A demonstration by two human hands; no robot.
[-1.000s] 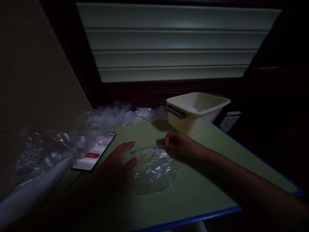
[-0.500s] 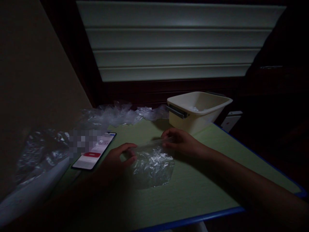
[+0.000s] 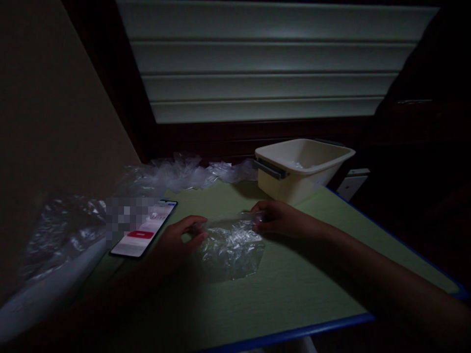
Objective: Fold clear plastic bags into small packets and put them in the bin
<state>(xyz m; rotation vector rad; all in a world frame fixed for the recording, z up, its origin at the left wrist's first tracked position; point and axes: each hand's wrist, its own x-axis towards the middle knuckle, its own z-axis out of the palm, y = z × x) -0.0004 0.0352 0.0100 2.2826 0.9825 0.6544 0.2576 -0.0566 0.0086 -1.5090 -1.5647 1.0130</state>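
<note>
A clear, crinkled plastic bag [image 3: 231, 247] is stretched between my two hands, just over the green tabletop. My left hand [image 3: 184, 238] pinches its upper left corner between thumb and fingers. At the upper right corner, my right hand [image 3: 274, 218] grips the bag's edge, with the fingertips partly behind the film. A phone [image 3: 142, 233] with a lit screen lies to the left of my left hand.
A cream bin [image 3: 281, 184] with grey handles stands at the back right, some clear plastic inside. More crumpled clear plastic [image 3: 180, 174] lies along the back and left. A white boxy object [image 3: 352, 184] is beyond the table's [image 3: 312, 294] right edge.
My right hand has shifted slightly right and down, and the bag's top edge is pulled straighter. The bag's lower edge has risen a little. My left hand is nearly where it was.
</note>
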